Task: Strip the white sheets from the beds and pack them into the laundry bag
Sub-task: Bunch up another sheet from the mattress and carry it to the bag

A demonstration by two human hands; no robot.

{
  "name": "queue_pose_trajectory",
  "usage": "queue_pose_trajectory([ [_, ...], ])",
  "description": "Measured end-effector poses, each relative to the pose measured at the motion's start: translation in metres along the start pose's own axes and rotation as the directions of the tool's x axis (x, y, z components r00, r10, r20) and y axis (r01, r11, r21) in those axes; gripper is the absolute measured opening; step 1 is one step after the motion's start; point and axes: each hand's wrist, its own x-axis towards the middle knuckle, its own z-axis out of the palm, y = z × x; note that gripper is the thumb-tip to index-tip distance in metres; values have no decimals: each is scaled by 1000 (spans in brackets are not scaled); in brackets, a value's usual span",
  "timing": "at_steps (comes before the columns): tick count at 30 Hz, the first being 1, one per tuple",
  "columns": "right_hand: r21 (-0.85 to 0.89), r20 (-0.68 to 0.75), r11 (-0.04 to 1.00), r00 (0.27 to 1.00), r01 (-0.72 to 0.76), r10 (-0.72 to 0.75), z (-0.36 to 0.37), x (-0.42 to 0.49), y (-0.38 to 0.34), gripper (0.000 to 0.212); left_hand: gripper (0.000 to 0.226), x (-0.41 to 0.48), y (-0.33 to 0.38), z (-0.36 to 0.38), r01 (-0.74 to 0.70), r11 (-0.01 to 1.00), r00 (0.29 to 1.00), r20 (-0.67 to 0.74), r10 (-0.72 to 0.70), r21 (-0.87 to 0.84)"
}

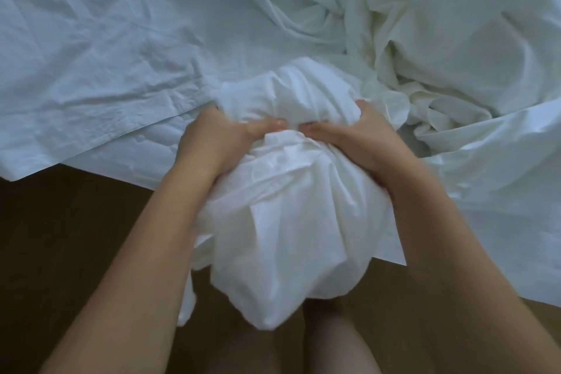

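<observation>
A bulging white cloth bundle (291,222), which may be the laundry bag stuffed with sheets, hangs at the bed's near edge. My left hand (212,140) grips its gathered top from the left, thumb pointing inward. My right hand (355,136) grips the same gathered top from the right. A wrinkled white sheet (121,55) still covers the mattress on the left. Crumpled white bedding (449,48) is heaped on the right of the bed. What is inside the bundle is hidden.
The dark brown wooden floor (60,237) lies below the bed's edge. A loose flap of white sheet (501,237) hangs over the bed edge at the right. My bare legs (328,343) show under the bundle.
</observation>
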Motion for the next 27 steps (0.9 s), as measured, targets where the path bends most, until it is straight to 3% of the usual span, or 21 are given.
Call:
queue_pose_trajectory([
  [4, -55, 62, 994, 993, -97, 100, 8, 9, 10, 108, 112, 7, -6, 7, 84, 996, 996, 24, -84, 5],
  [9, 50, -125, 997, 990, -61, 66, 20, 47, 16, 96, 104, 24, 7, 49, 59, 991, 966, -242, -86, -118],
  [12, 67, -187, 997, 981, -33, 45, 15, 73, 14, 77, 118, 27, 19, 54, -41, 984, 956, -293, -11, -171],
  [14, 125, -194, 992, 981, -2, 27, 11, 89, 11, 56, 130, 8, 21, 57, -155, 988, 955, -258, 149, -5],
  [16, 25, -180, 1000, 984, 16, -11, 6, 101, 9, 29, 131, -16, 22, 75, -247, 926, 942, -153, 299, 286],
  [19, -58, -195, 998, 981, -6, -5, 3, 106, 7, 47, 118, -14, 10, 108, -304, 808, 875, -188, 447, 504],
  [22, 12, -240, 999, 970, 46, -42, 7, 91, 3, 89, 103, 18, -11, 113, -332, 809, 813, -287, 506, 486],
  [25, 15, -260, 980, 947, 197, -186, 22, 50, 16, 101, 94, 39, -9, 110, -325, 813, 786, -340, 516, 483],
  [27, -100, -146, 973, 964, 208, -221, 35, 27, 26, 106, 93, 49, 2, 106, -319, 799, 766, -358, 534, 510],
])
